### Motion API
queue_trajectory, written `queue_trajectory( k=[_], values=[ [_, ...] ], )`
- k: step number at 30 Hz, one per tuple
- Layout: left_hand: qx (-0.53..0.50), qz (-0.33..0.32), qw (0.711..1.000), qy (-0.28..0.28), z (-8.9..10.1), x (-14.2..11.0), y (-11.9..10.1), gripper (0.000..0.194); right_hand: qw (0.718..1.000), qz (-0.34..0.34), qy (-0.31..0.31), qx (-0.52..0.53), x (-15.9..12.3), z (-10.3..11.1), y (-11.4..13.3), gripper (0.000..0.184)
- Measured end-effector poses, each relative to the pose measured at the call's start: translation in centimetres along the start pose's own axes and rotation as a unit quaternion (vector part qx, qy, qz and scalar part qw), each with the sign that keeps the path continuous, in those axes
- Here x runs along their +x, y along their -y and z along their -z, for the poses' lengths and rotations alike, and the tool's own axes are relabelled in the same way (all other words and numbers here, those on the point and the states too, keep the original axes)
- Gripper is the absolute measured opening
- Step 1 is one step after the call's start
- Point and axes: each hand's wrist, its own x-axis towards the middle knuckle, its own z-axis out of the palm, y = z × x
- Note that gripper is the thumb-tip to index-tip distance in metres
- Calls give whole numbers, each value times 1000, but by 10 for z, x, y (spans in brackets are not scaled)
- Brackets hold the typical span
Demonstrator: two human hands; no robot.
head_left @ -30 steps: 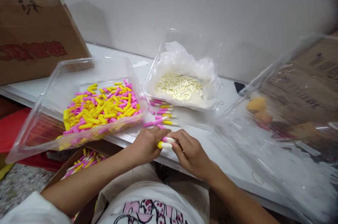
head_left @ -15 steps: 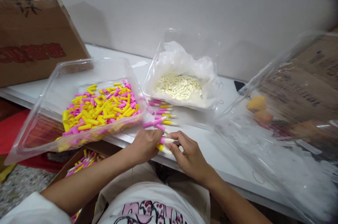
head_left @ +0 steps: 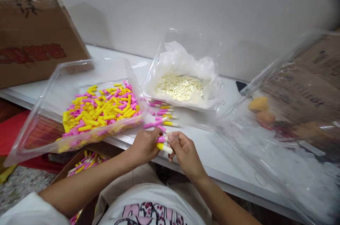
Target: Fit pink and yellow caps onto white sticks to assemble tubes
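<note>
My left hand [head_left: 145,145] is closed around a pink tube [head_left: 161,139] and a yellow tube [head_left: 160,146], each with a white stick end poking out to the right. The thumb and fingers of my right hand [head_left: 184,150] pinch at the pink tube's white tip; whether a clear cap sits between them is hidden. Just beyond my hands, several pink and yellow tubes with white tips [head_left: 171,123] lie on the white table [head_left: 207,143]. Loose pink and yellow tubes [head_left: 101,111] fill the bottom of a clear tub [head_left: 34,126] on the left.
A lined clear tub [head_left: 154,76] at the back holds white sticks [head_left: 180,87]. On the right, a large clear tub [head_left: 255,83] contains translucent pieces [head_left: 297,172]. A carton [head_left: 34,34] stands back left; an open box with tipped tubes [head_left: 86,163] sits below the table edge.
My right fingers have shifted and curled at the pink tube's white end. The clear piece seen there before is now covered. The white tip of the yellow tube shows more fully.
</note>
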Motion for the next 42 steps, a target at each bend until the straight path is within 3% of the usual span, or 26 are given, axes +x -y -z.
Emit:
queue_trajectory(
  k=[6, 10, 13, 16, 18, 20, 23, 25, 27, 29, 30, 31, 33, 35, 36, 38, 39, 42],
  values=[
    [109, -92, 990, -23, -4, -3, 15, 24, 999, -1, 14, 43, -3, -2, -9, 32],
    [79, -62, 995, -29, -2, -4, 22, 19, 987, -35, -13, 154, 4, 4, -18, 32],
    [-21, 10, 999, -32, 2, -5, 19, 11, 983, -18, -69, 171, 7, 12, -18, 33],
    [-149, 60, 983, -86, 3, -5, 7, 24, 992, 49, -101, 51, 1, 18, -14, 28],
    [-281, 89, 950, -106, 2, -4, -3, 26, 988, 92, -113, -53, -5, 19, -13, 24],
    [-445, 129, 882, -84, 1, -2, -13, 27, 974, 132, -121, -138, -9, 21, -13, 21],
    [-608, 169, 776, -3, 0, 0, -23, 34, 938, 214, -119, -246, -11, 25, -16, 17],
    [-646, 168, 742, 55, 2, 0, -28, 37, 889, 303, -113, -323, -10, 29, -16, 16],
    [-641, 152, 749, 69, 3, 1, -32, 37, 819, 396, -103, -402, -9, 32, -15, 15],
    [-595, 127, 794, 25, 3, 0, -37, 34, 768, 437, -104, -457, -8, 31, -13, 13],
    [-563, 112, 819, -8, 2, 0, -39, 33, 767, 429, -108, -465, -9, 30, -11, 14],
    [-532, 99, 840, -39, 1, -1, -41, 31, 785, 402, -114, -458, -9, 29, -9, 16],
    [-490, 81, 865, -74, -3, -2, -44, 28, 869, 288, -97, -391, -11, 26, -3, 25],
    [-475, 71, 874, -77, -7, -3, -43, 28, 964, 101, -18, -247, -11, 25, 2, 37],
    [-473, 67, 875, -74, -9, -4, -42, 28, 987, -3, 39, -157, -10, 26, 4, 41],
    [-473, 62, 876, -65, -12, -4, -38, 29, 977, -163, 138, 14, -8, 28, 6, 46],
    [-475, 61, 876, -60, -13, -4, -36, 29, 962, -205, 164, 76, -7, 29, 6, 47],
    [-496, 53, 866, -39, -14, -1, -31, 32, 943, -232, 184, 150, -4, 30, 2, 46]
  ],
)
